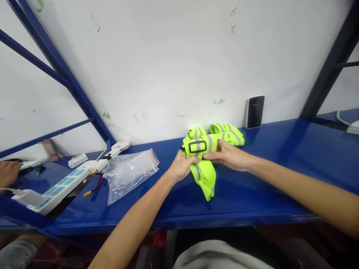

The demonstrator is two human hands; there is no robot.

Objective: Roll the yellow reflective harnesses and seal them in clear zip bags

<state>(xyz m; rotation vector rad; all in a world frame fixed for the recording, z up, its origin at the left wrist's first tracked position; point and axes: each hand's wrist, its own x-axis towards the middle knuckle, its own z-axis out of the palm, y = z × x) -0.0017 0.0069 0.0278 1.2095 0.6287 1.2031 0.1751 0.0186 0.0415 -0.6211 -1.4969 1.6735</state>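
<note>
Between both hands I hold a neon-yellow reflective strap (208,175) with grey stripes and a black rectangular buckle (197,146). My left hand (182,164) grips its left side, thumb pressed on the front below the buckle. On the other side, my right hand (224,155) pinches the strap, its thumb over the front. A loose loop of the strap hangs down toward the blue tabletop. Behind it, against the wall, lie a rolled neon strap (197,131) and a larger folded neon bundle (231,135). Fingers behind the strap are partly hidden.
A clear plastic bag (130,170) lies left of my hands on the blue table (252,190). Further left are a white power strip (64,186), a red-black cable (97,183) and a small white fan (120,145). Another person's hand (9,173) rests far left. A black-fronted device (255,112) leans on the wall.
</note>
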